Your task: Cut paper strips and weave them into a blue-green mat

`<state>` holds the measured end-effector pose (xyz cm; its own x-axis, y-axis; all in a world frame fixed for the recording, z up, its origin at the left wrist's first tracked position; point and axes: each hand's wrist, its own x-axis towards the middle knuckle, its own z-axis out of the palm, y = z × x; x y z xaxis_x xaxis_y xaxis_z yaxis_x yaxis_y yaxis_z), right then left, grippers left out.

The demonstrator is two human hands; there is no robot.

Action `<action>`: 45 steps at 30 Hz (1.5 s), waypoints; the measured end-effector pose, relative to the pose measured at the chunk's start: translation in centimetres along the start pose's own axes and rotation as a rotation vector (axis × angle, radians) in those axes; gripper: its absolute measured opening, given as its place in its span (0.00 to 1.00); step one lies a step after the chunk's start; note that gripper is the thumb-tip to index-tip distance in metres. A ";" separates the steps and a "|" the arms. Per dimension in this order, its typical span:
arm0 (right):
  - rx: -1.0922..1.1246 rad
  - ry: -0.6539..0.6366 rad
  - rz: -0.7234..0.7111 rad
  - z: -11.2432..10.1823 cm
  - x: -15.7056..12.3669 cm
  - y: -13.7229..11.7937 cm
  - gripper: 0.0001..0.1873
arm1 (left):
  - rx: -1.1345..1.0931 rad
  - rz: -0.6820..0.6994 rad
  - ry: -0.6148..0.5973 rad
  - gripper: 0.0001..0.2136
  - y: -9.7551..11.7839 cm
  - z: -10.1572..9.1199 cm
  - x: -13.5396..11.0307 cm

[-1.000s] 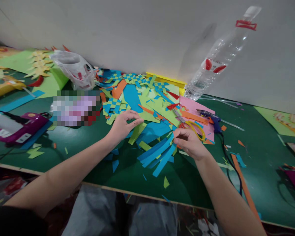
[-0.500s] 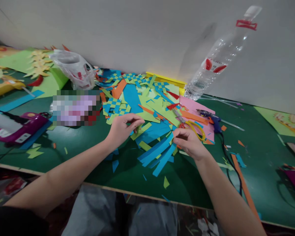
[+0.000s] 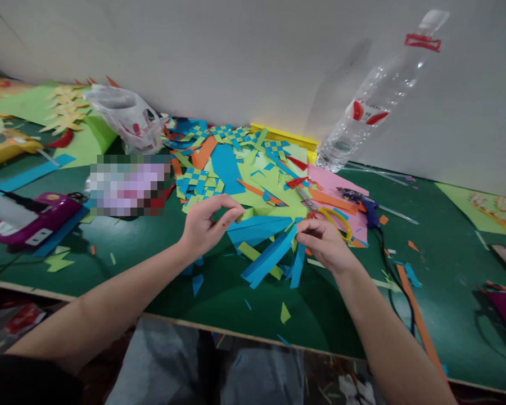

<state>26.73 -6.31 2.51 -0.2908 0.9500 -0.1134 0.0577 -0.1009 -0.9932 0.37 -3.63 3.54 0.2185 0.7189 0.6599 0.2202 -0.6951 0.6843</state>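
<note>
The left hand (image 3: 211, 225) pinches the left end of a light-green paper strip (image 3: 276, 212) between thumb and fingertips; the strip stretches right, toward the other hand, above the near side of the paper heap. The right hand (image 3: 326, 246) grips a bunch of blue paper strips (image 3: 267, 260) at their upper right ends, and their loose ends fan out to the near left over the green tabletop (image 3: 333, 323). Whether the 2 papers are joined at the right fingertips cannot be told.

Just beyond the right hand lie scissors (image 3: 307, 199) with yellow handles, near a sheet of pink paper (image 3: 341, 179) and, farther right, a blue glue gun (image 3: 370, 214). Woven blue-and-green paper (image 3: 194, 181) lies on the far left of the heap. Behind the pink paper, 1 clear plastic bottle (image 3: 375, 90) stands near the wall; a plastic bag (image 3: 124, 115) sits far left.
</note>
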 end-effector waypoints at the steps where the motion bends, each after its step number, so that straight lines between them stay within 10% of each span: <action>1: -0.014 0.008 0.012 0.0 0.1 0.1 0.17 | -0.006 -0.015 -0.021 0.09 0.1 0.0 0.0; 11: -0.114 0.177 0.133 0.3 0.7 0.1 0.19 | 0.142 -0.174 -0.238 0.14 -0.4 0.6 0.4; 27: -0.617 0.228 -0.097 0.6 0.5 -0.4 0.14 | 0.177 -0.247 -0.322 0.15 -0.9 0.8 0.3; 45: -0.280 0.230 -0.135 0.2 0.3 -0.6 0.15 | 0.129 -0.262 -0.394 0.19 -0.6 0.6 0.4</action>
<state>26.39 -6.07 3.07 -0.0932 0.9939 0.0585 0.3015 0.0842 -0.9498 0.93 -2.97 3.22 0.4776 0.8308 0.2859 0.4268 -0.5038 0.7510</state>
